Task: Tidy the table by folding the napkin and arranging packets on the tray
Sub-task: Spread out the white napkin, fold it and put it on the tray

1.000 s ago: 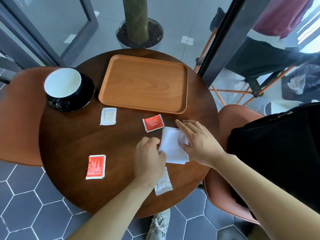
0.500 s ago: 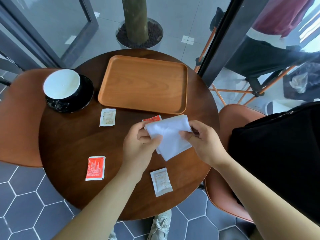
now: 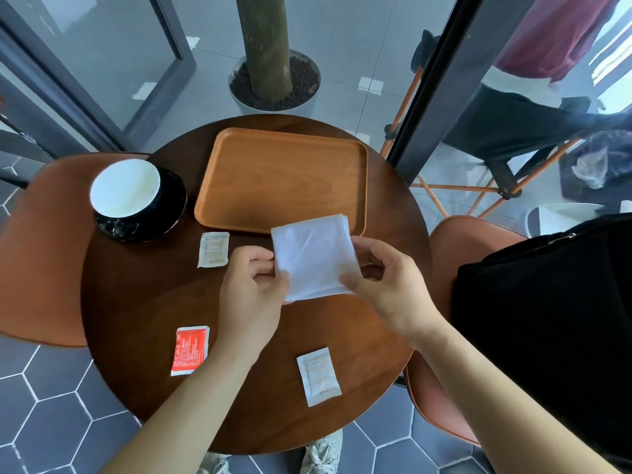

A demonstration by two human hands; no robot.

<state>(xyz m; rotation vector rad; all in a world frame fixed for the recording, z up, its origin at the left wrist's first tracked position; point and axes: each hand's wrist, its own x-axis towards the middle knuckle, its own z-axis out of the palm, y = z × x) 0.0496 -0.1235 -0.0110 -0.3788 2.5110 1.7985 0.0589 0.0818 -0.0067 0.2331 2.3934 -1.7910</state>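
Since the earlier frames the napkin [image 3: 311, 256] has come up off the worktop [image 3: 143, 302]. It is now a folded square held between both hands, its far edge over the near rim of the tray [image 3: 273, 179]. The left hand [image 3: 251, 289] pinches its left edge; the right hand [image 3: 390, 289] pinches its lower right corner.

Handling, by judgement: light, limp, layered paper. Keep opposite edges taut or the plies may slip. Three packets [image 3: 318, 376] lie flat on the worktop; being thin, they are probably best pinched by an edge.
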